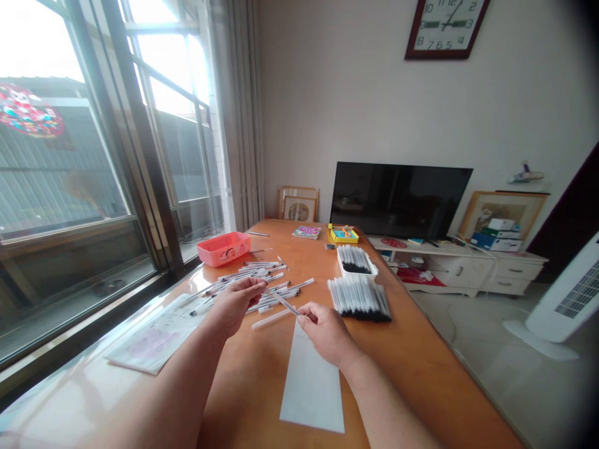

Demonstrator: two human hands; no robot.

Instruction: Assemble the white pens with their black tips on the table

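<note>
Across the glossy orange-brown table (pixel 243 393) by the window, as the head view has it, both hands meet over one slim pen (pixel 282 301). The left hand (pixel 235 304) pinches its far end between thumb and fingertips, and the right hand (pixel 326 330) grips the near end just as narrowly, so the shaft slants between them, clear of the tabletop. I'd judge the step in hand to be working that single pen two-handed; the next move calls for a light, steady pinch at both ends, kept in line. Whether a part is sliding on or off, I can't tell. Below lies a smooth white paper strip (pixel 312 390); just beyond the hands, a frosted, straight tube (pixel 271 320) rests near a tangle of loose pens (pixel 256 272). To the right, dark-tipped translucent pens (pixel 358 300) lie in a tidy, ridged row beside a white plastic tub (pixel 374 270), rounded at its corners.
</note>
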